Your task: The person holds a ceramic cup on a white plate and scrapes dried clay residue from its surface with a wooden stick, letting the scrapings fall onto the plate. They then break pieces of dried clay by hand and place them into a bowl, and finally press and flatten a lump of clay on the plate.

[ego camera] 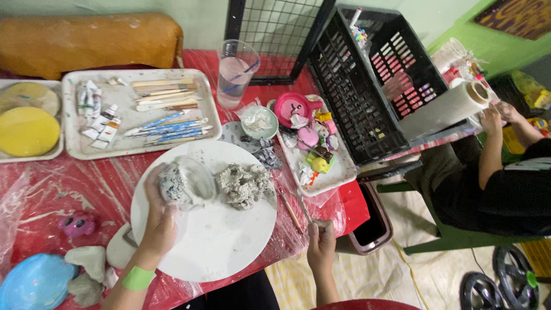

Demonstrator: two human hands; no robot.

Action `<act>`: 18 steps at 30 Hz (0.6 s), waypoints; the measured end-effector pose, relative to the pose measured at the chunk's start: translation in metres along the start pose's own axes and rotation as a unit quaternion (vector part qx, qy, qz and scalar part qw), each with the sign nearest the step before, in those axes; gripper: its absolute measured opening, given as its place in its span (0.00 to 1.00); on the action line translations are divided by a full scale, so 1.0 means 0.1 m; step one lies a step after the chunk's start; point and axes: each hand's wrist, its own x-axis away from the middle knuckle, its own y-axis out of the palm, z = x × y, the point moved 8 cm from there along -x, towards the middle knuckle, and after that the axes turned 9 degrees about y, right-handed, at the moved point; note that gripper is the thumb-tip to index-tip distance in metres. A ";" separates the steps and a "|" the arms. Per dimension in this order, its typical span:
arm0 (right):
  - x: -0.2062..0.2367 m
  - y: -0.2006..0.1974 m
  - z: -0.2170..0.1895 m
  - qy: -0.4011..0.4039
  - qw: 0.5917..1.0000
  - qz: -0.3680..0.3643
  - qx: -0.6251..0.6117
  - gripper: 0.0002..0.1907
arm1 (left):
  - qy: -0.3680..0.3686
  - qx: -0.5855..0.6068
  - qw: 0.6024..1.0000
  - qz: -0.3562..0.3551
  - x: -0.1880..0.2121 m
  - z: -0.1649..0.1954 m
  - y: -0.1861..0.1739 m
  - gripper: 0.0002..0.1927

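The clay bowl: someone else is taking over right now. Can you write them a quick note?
Left hand: grip around a small clay-smeared bowl, held over the white round board.
Right hand: grip on a thin metal tool at the table edge.
Grey clay lump lies on the board beside the bowl.
Done: some clay already pressed on the bowl.
Left: most clay still in the lump; paints and brushes in the tray unused.

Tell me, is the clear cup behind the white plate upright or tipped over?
Upright. The clear cup stands on its base on the red table, rim up, pale liquid inside.
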 end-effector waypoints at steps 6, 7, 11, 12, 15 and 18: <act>-0.09 0.75 -0.55 -0.023 0.995 -0.078 -0.060 0.09 | -0.271 0.370 0.885 0.075 0.30 -0.57 0.19 0.44; -0.10 0.87 -0.68 -0.030 0.994 -0.098 -0.038 0.08 | -0.266 0.389 0.880 0.060 0.31 -0.55 0.22 0.44; -0.15 1.28 -0.93 0.042 0.976 -0.196 -0.085 0.05 | -0.126 0.212 0.968 -0.042 0.17 -0.20 0.19 0.45; -0.17 1.37 -0.93 0.084 0.962 -0.226 -0.131 0.05 | -0.109 0.197 0.973 -0.060 0.14 -0.12 0.20 0.44; -0.25 1.47 -0.93 0.115 0.952 -0.254 -0.130 0.04 | -0.099 0.177 0.974 -0.100 0.06 0.03 0.26 0.44; -0.26 1.47 -0.97 0.090 0.946 -0.279 -0.141 0.05 | -0.132 0.200 0.964 -0.117 0.04 0.07 0.27 0.41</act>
